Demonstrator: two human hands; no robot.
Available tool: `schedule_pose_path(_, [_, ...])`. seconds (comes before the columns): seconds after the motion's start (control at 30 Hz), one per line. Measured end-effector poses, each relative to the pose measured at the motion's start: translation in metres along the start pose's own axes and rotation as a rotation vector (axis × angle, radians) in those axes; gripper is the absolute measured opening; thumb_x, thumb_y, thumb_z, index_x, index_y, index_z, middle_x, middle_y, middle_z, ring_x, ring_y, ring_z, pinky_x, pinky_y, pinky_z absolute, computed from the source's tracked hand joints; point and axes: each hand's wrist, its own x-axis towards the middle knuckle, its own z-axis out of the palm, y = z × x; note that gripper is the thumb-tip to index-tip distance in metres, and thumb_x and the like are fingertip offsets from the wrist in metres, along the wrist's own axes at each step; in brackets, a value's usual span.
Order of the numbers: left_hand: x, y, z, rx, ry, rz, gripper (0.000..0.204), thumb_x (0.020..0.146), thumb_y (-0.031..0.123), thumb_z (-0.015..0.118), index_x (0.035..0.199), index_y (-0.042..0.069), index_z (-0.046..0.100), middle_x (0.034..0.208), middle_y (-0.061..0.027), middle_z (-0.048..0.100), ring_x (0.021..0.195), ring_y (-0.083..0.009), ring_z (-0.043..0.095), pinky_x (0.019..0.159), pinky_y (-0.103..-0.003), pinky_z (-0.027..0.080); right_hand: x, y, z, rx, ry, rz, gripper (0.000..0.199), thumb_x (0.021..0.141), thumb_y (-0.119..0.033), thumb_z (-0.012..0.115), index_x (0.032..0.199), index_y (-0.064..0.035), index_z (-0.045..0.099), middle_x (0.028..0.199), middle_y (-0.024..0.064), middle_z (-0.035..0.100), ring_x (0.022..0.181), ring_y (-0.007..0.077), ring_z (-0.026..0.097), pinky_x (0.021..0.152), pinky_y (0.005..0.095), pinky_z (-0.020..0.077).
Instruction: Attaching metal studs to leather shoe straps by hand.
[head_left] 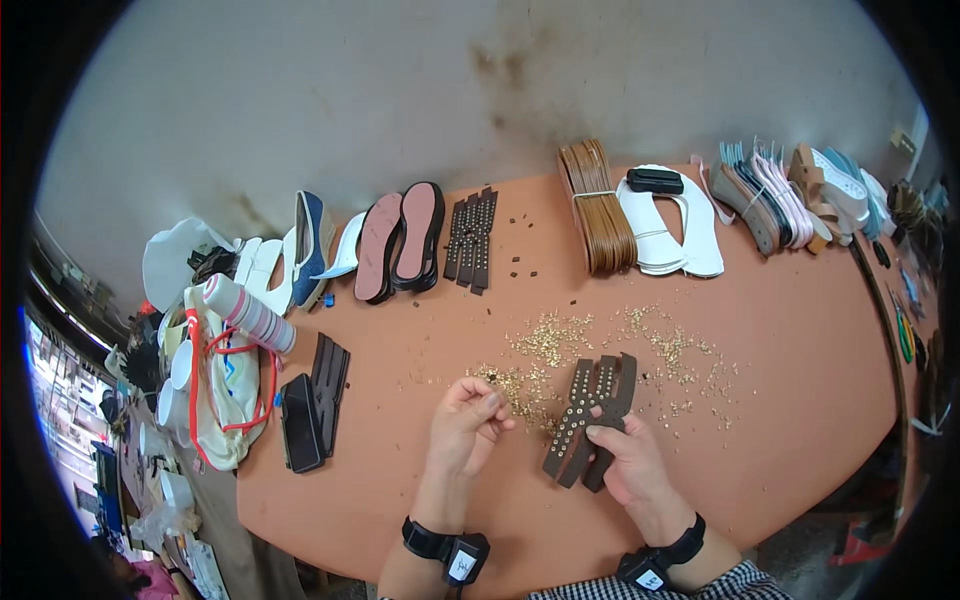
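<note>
Head view, right hand: the right hand (628,462) grasps a bundle of dark brown studded leather straps (592,418), thumb across their lower part; the straps lie tilted on the orange table (800,340), fanned at the upper end
Head view, left hand: the left hand (468,420) is loosely clenched, fingertips (493,402) pinched together just left of the straps; whether a stud sits between them cannot be told
Studs: loose gold studs (560,340) are scattered on the table above and around both hands
Wrists: a black band with a small device on each wrist
Far edge: more studded straps (471,238), a pair of pink-lined soles (400,242), a banded stack of tan straps (598,205), white sandal uppers (672,228)
Left side: a black phone (301,422) beside plain dark straps (329,376), near a white bag with red handles (225,390)
</note>
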Motion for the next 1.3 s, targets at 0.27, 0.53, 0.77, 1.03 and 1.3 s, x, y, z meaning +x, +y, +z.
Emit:
schedule_pose_path(0.27, [-0.005, -0.005, 0.016, -0.022, -0.017, -0.046, 0.009, 0.083, 0.009, 0.056, 0.082, 0.006, 0.048, 0.079, -0.0063, 0.048, 0.067, -0.0150, 0.046, 0.059, -0.028, 0.041, 0.000, 0.001, -0.002, 0.052, -0.037, 0.020, 0.020, 0.078, 0.000, 0.057, 0.096, -0.0075, 0.054, 0.086, 0.0017, 0.060, 0.069, 0.0089, 0.053, 0.057, 0.0238, 0.0392])
schedule_pose_path(0.53, [-0.011, -0.008, 0.023, 0.084, -0.040, 0.028, 0.009, 0.083, 0.007, 0.057, 0.083, 0.005, 0.048, 0.076, -0.0074, 0.049, 0.066, -0.0161, 0.047, 0.058, -0.028, 0.042, -0.001, 0.006, 0.006, -0.066, -0.010, -0.055, 0.018, 0.079, -0.002, 0.060, 0.096, -0.0046, 0.056, 0.083, 0.0015, 0.060, 0.068, 0.0078, 0.053, 0.059, 0.0229, 0.0422])
schedule_pose_path(0.77, [-0.018, -0.004, 0.026, 0.183, -0.082, 0.117, 0.008, 0.082, 0.004, 0.058, 0.084, 0.003, 0.050, 0.077, -0.0076, 0.053, 0.067, -0.0155, 0.051, 0.059, -0.028, 0.045, -0.007, 0.006, 0.024, -0.118, 0.009, -0.137, 0.016, 0.079, -0.002, 0.058, 0.095, -0.0044, 0.056, 0.081, -0.0001, 0.059, 0.066, 0.0060, 0.052, 0.058, 0.0208, 0.0415])
schedule_pose_path(1.03, [-0.018, 0.003, 0.027, 0.091, -0.018, 0.159, 0.009, 0.083, 0.007, 0.057, 0.084, 0.005, 0.048, 0.077, -0.0067, 0.050, 0.067, -0.0155, 0.048, 0.059, -0.028, 0.043, -0.002, 0.007, 0.031, -0.159, 0.026, -0.180, 0.015, 0.079, -0.001, 0.058, 0.093, -0.0053, 0.056, 0.080, -0.0008, 0.058, 0.065, 0.0061, 0.051, 0.056, 0.0206, 0.0410])
schedule_pose_path(1.3, [-0.014, 0.002, 0.029, 0.153, -0.019, 0.200, 0.015, 0.085, 0.015, 0.056, 0.082, 0.007, 0.044, 0.075, -0.0045, 0.046, 0.067, -0.0138, 0.044, 0.057, -0.025, 0.038, 0.003, 0.002, 0.030, -0.006, -0.068, -0.129, 0.016, 0.077, 0.000, 0.058, 0.092, -0.0075, 0.056, 0.081, -0.0003, 0.059, 0.066, 0.0070, 0.052, 0.055, 0.0214, 0.0392])
